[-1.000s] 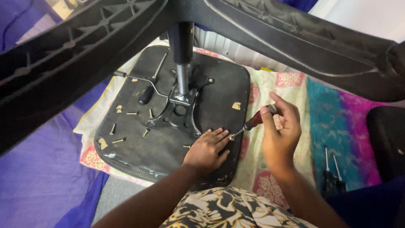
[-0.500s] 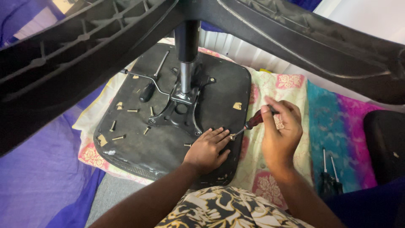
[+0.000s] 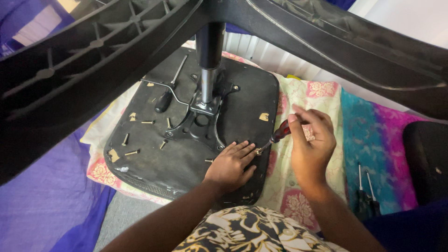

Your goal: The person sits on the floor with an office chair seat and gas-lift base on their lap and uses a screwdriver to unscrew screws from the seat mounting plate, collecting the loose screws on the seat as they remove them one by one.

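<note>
Lap: your patterned black, cream and yellow garment (image 3: 252,231) fills the bottom edge, closest to you; both forearms reach forward over it.
Left hand: your left hand (image 3: 230,164) lies palm down on the near edge of the seat underside, fingers spread and flat, clamped on nothing; its fingertips sit just beside the screwdriver's tip.
Right hand: your right hand (image 3: 310,142) is closed around the screwdriver handle, thumb and fingers wrapped on it; it hovers over the floral cloth, just right of the seat.
Screwdriver: the screwdriver (image 3: 274,138) has a dark red handle and slants down to the left; its tip meets a small brass-coloured screw (image 3: 257,151) at the seat's near right edge, beside your left fingertips.
Seat underside: the black seat underside (image 3: 154,161) lies flat on the cloth, upside down; loose screws (image 3: 132,152) are scattered over its left half, well apart from your hands.
Mechanism: a black metal plate (image 3: 198,123) sits in the seat's middle with a grey column (image 3: 208,79) rising from it; a lever with a black knob (image 3: 163,101) lies to its left.
Cloth: a floral cloth (image 3: 298,98) lies under the seat; a blue and pink spread (image 3: 380,140) lies to the right.
Spare tools: two thin-shafted tools (image 3: 366,186) rest on that spread, near your right forearm.
Chair base: the black ribbed chair base legs (image 3: 93,51) spread across the top, close to the camera and above everything else.
</note>
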